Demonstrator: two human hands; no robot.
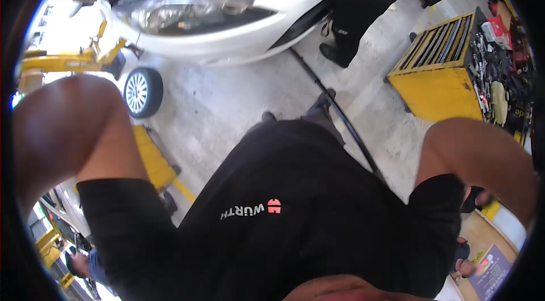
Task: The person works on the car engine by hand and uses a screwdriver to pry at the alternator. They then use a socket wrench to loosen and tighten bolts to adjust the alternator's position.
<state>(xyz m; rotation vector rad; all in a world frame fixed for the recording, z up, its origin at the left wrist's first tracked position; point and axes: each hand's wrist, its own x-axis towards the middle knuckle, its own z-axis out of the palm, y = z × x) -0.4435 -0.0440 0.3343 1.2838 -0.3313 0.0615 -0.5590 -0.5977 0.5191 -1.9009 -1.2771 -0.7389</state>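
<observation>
Both of my arms are raised and bent at the sides of the view, and neither my left hand nor my right hand shows. Below me is my black shirt (244, 170) with a printed logo. Ahead stands a white car (198, 45) with its headlight (198, 16) facing me and its engine bay uncovered at the top. What my hands hold or touch is hidden.
A wheel (143, 92) stands on the floor at the left, near yellow lift arms (62, 62). A long black bar (340, 114) slants across the floor. A person in dark clothes (363, 0) stands by the car. At the right is a yellow tool cabinet (440, 91).
</observation>
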